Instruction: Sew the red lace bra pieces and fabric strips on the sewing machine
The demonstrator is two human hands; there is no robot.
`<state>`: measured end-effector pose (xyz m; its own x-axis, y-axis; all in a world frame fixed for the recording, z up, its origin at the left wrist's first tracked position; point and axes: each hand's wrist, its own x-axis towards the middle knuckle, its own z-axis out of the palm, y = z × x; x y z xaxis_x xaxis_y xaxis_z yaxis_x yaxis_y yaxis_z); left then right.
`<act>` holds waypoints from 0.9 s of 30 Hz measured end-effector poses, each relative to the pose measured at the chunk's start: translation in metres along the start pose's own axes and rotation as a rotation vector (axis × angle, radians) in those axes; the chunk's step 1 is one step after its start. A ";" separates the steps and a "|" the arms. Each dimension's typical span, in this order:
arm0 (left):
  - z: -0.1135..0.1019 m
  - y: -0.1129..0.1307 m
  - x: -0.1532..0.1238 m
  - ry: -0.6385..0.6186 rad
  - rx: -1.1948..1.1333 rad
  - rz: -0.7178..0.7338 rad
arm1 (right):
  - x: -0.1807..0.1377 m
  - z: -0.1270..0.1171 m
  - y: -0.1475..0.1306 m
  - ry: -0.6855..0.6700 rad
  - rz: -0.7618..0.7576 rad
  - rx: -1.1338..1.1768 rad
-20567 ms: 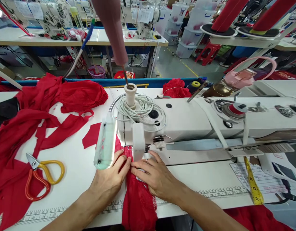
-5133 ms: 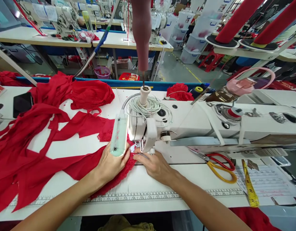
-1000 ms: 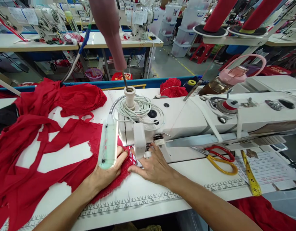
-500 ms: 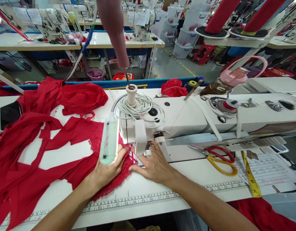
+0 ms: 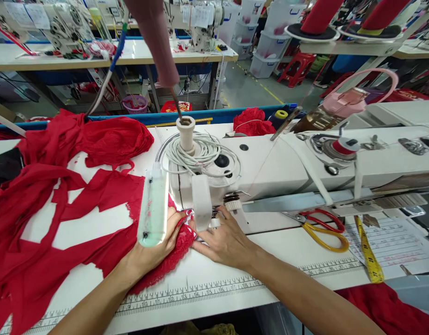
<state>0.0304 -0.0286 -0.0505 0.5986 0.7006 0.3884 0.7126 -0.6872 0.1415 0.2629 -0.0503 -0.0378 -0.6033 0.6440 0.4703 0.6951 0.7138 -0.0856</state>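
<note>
Red lace fabric [image 5: 182,246] lies under the head of a white sewing machine [image 5: 201,204]. My left hand [image 5: 156,246] is closed on this fabric just left of the needle area, fingertips at its edge. A pale green translucent plate [image 5: 153,209] partly covers that hand. On the other side, my right hand [image 5: 224,242] rests with thumb and fingers apart, touching the fabric's edge. Some of its fingers reach behind the machine head, which hides their tips and the needle. More red fabric [image 5: 106,246] trails leftward from the lace across the table.
Red-and-yellow-handled scissors [image 5: 322,228], a yellow tape measure [image 5: 369,256] and a written sheet [image 5: 402,246] lie at right. A printed ruler [image 5: 186,295] runs along the front edge. A pink hanging tool [image 5: 158,46] is above the coiled cable [image 5: 209,156]. A pink-lidded bottle [image 5: 343,109] stands behind the machine.
The lace has shifted slightly at the machine, its white-and-red crossed piece now mostly covered. My right fingers have drawn in closer to the fabric edge. The view has shifted slightly.
</note>
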 end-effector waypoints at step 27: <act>-0.002 0.009 0.003 0.040 -0.007 -0.019 | 0.005 0.007 0.000 -0.025 0.090 0.070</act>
<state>0.0382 -0.0331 -0.0462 0.5701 0.7053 0.4213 0.7208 -0.6755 0.1556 0.2573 -0.0450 -0.0414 -0.5500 0.7125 0.4357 0.7186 0.6696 -0.1877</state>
